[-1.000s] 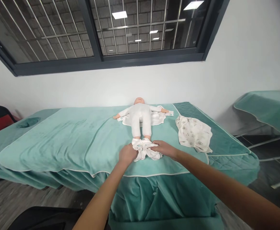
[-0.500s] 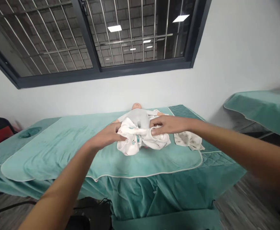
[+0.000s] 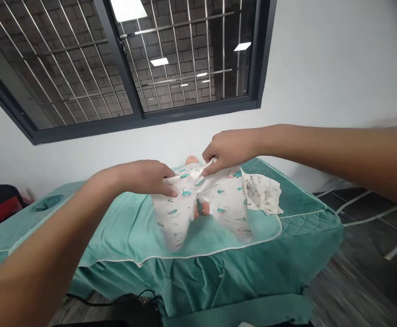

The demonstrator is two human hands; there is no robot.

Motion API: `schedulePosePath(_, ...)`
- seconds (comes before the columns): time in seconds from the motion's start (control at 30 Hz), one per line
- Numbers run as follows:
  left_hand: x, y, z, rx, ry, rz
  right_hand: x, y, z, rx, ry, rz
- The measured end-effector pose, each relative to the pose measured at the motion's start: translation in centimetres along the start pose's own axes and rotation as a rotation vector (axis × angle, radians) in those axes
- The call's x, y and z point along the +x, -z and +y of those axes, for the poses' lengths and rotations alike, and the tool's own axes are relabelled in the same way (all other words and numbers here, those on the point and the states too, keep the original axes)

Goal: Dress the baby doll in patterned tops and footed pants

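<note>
White baby pants (image 3: 218, 195) with a green print hang spread between my two hands, their legs dangling toward the front of the bed. My left hand (image 3: 150, 178) pinches the waist at its left side. On the right, my right hand (image 3: 228, 150) grips the waistband, raised slightly higher than the left. Behind the pants a baby doll (image 3: 192, 160) lies on its back. Its head top shows above the cloth and a bit of its lower body between the pant legs; the rest is hidden.
A second white printed cloth (image 3: 264, 193) lies to the right on the green bed cover (image 3: 116, 231). Behind the bed stand a white wall and a barred window (image 3: 184, 54). A red and black chair (image 3: 1, 209) is at the far left.
Both hands have risen, lifting the pants from a bunched heap over the doll. The cloth has unfolded and its legs now hang down. The view has shifted slightly.
</note>
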State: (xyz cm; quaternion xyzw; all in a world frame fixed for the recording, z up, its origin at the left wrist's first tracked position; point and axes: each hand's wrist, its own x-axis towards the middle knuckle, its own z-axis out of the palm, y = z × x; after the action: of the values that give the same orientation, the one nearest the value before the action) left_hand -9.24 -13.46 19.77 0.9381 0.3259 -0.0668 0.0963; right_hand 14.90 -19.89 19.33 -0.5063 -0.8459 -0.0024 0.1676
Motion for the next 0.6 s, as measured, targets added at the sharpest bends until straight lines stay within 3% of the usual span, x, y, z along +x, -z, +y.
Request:
schedulePosePath(0.1, -0.4, 0.6, 0.8, 0.081, -0.029, 0.043, 0.3, 0.8, -0.6, -0.004, 0.032, -0.116)
schedulePosePath(0.2, -0.5, 0.8, 1.3, 0.008, -0.060, 0.114, 0.3, 1.4, -1.0, 0.106, 0.052, -0.195)
schedulePosePath(0.37, -0.1, 0.6, 0.7, -0.262, -0.139, 0.152, -0.4, 1.8, -0.7, 0.234, 0.013, -0.103)
schedulePosePath(0.6, -0.2, 0.8, -2.0, -0.221, -0.107, 0.021, -1.7, 1.7, 2.3, 0.180, 0.020, -0.213)
